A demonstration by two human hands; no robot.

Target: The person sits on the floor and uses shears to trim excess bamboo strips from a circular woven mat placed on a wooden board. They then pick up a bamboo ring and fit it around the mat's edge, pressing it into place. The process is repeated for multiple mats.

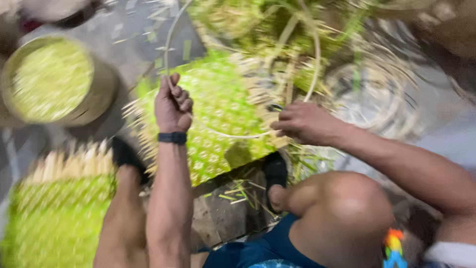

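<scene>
1. Woven mat (218, 116), green with a pale diamond pattern and loose strip ends along its edges, lies flat on the floor between our feet, under both our hands.
2. We keep the thin cane hoop (317, 59) arched over the mat: our left hand (172, 106) is curled into a fist around one end of it, thumb up, pressed together on the cane.
3. Our right hand (305, 123) rests on the mat's right edge with fingers folded down; they seem to pinch the cane where it meets the weave, though blur keeps us from telling exactly.
4. To do this well, we judge that both hands should pull evenly, so the hoop sits on the mat without buckling the weave.
5. We hold the mat still with our feet, in dark sandals (126, 154), at its near edge.
6. Another woven piece (57, 218) lies at lower left, and a round basket (54, 82) of green strips stands at upper left, well apart from the work.
</scene>
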